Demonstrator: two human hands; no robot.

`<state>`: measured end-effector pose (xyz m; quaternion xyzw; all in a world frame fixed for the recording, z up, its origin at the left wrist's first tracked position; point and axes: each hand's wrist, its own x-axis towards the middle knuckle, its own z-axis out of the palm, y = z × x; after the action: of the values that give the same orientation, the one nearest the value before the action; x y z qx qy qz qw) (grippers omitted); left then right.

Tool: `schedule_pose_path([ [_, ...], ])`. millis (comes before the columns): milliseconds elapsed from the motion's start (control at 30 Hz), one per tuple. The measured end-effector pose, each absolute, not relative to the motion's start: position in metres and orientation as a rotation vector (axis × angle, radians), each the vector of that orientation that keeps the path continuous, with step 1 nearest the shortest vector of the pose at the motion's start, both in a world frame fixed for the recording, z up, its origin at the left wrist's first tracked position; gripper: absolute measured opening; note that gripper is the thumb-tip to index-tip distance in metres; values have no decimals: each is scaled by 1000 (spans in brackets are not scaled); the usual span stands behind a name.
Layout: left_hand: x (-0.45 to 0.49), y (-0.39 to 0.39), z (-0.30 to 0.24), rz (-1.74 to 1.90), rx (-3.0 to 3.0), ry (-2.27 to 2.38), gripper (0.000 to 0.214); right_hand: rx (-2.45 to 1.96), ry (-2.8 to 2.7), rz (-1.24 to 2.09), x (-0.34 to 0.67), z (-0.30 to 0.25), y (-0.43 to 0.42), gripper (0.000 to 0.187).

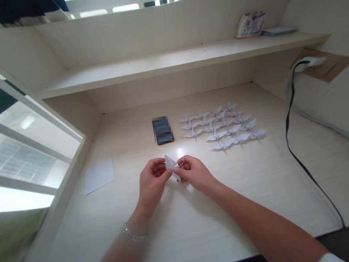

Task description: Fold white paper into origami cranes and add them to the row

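Note:
Between my two hands, above the middle of the desk, is a small white folded paper (pixel 170 162) with a pointed top. My left hand (pixel 151 179) pinches its left side with thumb and fingers; a beaded bracelet circles that wrist. My right hand (pixel 194 171) grips the paper's right edge, thumb close to the other thumb. The fingers hide part of the folds. Beyond my right hand, several white paper cranes (pixel 226 124) stand in rows. A sheet of white paper (pixel 99 176) lies flat to the left.
A dark phone-like rectangle (pixel 162 130), blurred out, lies behind my hands on the pale desk (pixel 130 142). A black cable (pixel 288 131) runs from the wall socket (pixel 325 65) down the right side. Across the back, a shelf (pixel 152 66) holds a small colourful packet (pixel 251 24) and a flat item (pixel 279 30).

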<state>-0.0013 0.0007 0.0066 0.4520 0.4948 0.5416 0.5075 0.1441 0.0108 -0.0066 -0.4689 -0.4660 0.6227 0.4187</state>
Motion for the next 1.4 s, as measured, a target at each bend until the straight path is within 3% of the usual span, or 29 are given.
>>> schedule_pose_path([
  [167, -4, 1, 6, 1150, 1148, 1247, 20, -1113, -1251, 1544, 144, -9, 8, 24],
  [667, -2, -1, 11, 1233, 725, 1128, 23, -1064, -1270, 1625, 146, -9, 12, 26],
  [1233, 2, -3, 8, 1165, 890, 1158, 33, -1109, -1274, 1420, 146, -10, 11, 24],
  [1400, 4, -3, 9, 1204, 926, 1175, 36, -1087, -1226, 1513, 146, -9, 12, 23],
])
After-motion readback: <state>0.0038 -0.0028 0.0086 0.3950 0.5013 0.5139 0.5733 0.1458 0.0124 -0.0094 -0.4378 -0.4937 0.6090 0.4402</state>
